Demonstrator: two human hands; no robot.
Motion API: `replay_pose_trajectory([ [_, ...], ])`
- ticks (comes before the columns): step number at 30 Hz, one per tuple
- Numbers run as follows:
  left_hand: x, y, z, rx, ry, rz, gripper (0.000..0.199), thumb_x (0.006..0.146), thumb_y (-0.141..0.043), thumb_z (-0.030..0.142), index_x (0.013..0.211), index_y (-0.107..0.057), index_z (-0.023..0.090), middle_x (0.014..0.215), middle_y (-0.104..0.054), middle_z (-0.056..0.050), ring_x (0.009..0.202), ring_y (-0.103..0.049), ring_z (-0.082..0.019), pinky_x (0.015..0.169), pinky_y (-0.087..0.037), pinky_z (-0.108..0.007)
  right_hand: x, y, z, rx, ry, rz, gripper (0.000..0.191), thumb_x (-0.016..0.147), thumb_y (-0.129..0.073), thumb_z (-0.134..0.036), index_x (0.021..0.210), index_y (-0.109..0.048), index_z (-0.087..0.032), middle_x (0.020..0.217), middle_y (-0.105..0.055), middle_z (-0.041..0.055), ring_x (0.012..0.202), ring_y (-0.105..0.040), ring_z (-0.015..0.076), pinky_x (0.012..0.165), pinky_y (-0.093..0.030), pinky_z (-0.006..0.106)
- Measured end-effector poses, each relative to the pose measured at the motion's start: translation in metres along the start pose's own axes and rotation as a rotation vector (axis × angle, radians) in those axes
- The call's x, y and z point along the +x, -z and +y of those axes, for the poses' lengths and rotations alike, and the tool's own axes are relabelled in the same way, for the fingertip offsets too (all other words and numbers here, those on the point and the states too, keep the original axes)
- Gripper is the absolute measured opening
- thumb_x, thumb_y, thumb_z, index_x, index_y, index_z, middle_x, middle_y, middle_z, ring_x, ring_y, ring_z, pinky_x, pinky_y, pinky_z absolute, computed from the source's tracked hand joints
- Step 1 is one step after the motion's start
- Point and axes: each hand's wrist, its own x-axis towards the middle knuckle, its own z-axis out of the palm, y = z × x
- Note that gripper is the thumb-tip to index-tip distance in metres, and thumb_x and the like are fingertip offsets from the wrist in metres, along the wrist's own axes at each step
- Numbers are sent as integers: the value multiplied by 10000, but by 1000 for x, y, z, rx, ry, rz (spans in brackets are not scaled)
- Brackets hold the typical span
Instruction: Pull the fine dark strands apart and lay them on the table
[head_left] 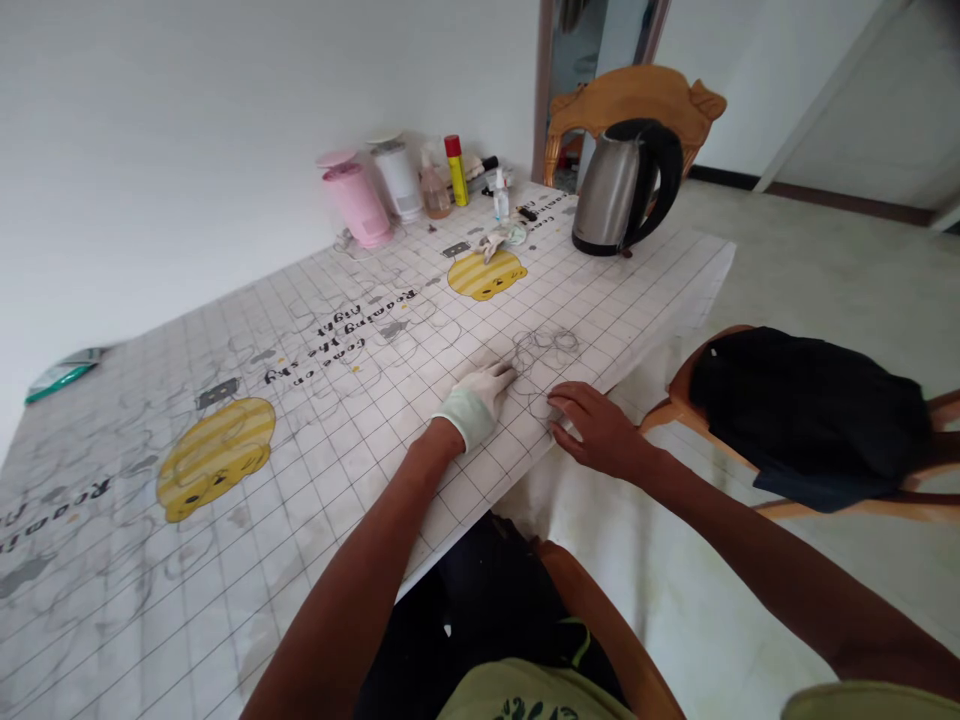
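- Head view: a steel kettle (609,190) stands on the gridded tablecloth (322,480).
- Tangle of thin loops (546,345): on the kettle's near side, slightly left.
- Left hand (484,395), gloved: nearer the wearer than the kettle and left of it, fingertips at the loops; cannot tell whether it pinches any.
- Right hand (592,428), bare: on the kettle's near side, fingers curved, thumb apart; cannot tell whether it grasps a strand.

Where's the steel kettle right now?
In the head view, the steel kettle stands on the far right part of the table, in front of the carved wooden chair back, with the small clear bottle to its left.
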Motion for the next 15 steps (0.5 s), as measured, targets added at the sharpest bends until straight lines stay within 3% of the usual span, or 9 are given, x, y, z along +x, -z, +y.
replay_pose_trajectory([
  [6,-1,-3,-2,-1,18,5,418,1007,-423,178,1365,-639,163,1477,-601,-144,1370,-548,-269,1162,-461,-460,11,-19,-23,0,-142,-25,337,1038,-510,-335,1313,-632,-181,1321,-626,197,1274,-546,363,1088,-470,612],
  [11,-2,-4,-3,-27,-9,7,431,1004,-418,172,1379,-631,169,1481,-594,-148,1388,-532,-272,1173,-445,-470,23,-29,-27,-5,-241,54,170,1022,-539,-264,1066,-692,-203,1132,-675,144,1096,-586,318,974,-518,521],
  [15,-3,-5,-4,-25,-20,18,435,1014,-404,179,1388,-626,169,1492,-588,-155,1388,-534,-268,1180,-440,-465,26,-26,-23,-59,-207,4,203,1020,-464,-157,979,-660,-189,1024,-678,135,1002,-582,301,918,-517,485],
])
